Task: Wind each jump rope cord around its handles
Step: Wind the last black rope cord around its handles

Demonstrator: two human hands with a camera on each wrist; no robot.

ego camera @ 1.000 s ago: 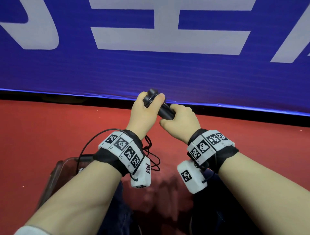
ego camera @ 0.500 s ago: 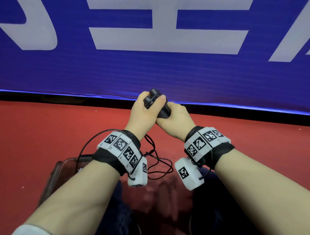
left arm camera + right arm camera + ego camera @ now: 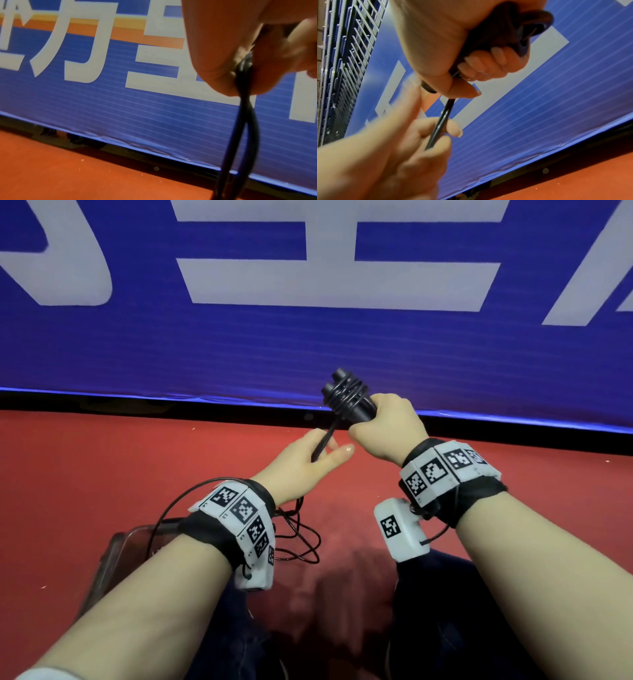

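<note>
Red floor and blue banner behind: right hand grips the paired handles, several turns on, left hand pinching the taut cord below them; winding midway, loose cord likely needs another pass over.

glossy blk cord, matt red floor, ribbed banner

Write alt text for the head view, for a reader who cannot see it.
The right hand grips two black handles held together, with cord already wound round their top. The left hand pinches the cord just below them; loose loops hang by the left wrist. Behind are a red floor and a blue banner with white lettering.
</note>
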